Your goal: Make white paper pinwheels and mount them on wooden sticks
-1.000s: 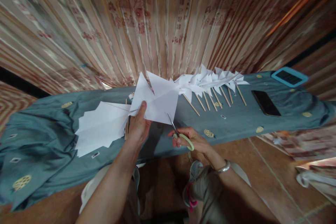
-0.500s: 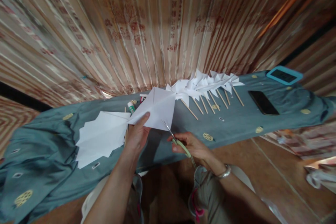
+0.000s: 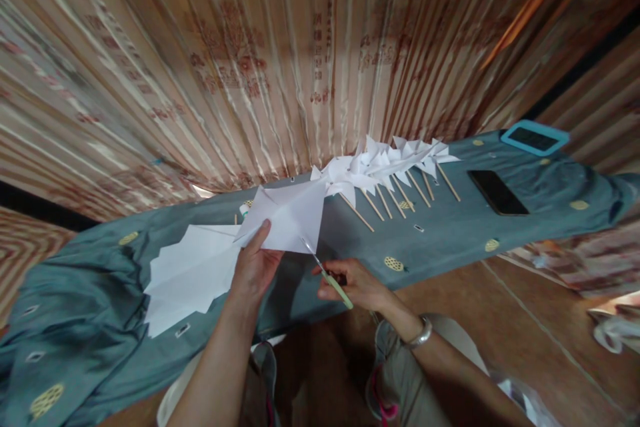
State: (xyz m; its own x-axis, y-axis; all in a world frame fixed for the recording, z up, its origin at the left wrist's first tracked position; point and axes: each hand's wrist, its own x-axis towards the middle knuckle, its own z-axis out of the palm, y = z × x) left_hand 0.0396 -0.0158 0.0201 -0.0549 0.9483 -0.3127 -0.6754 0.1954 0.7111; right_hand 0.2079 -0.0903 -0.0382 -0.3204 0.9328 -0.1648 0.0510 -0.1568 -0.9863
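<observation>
My left hand (image 3: 259, 263) grips a creased white sheet of paper (image 3: 293, 210), thumb on top, holding it above the cloth-covered surface. In my right hand (image 3: 350, 282) is a pair of scissors (image 3: 336, 288) with light green handles. Their blades meet the paper near its lower right corner; whether they are apart there is too small to tell. To the left lies a stack of white paper sheets (image 3: 193, 273), fanned out. Beyond the held sheet, several white paper pinwheels (image 3: 385, 163) on wooden sticks rest in an overlapping row.
A black phone (image 3: 498, 192) and a blue-framed device (image 3: 535, 138) lie at the right on the blue-grey cloth (image 3: 450, 233). Behind the held paper, a glue stick (image 3: 244, 209) shows only in part. A patterned curtain (image 3: 280, 60) hangs along the back.
The held paper has tilted and shifted slightly left and down in view. The scissors have turned with my right hand, their blades still at the paper's lower edge. More of the glue stick is covered.
</observation>
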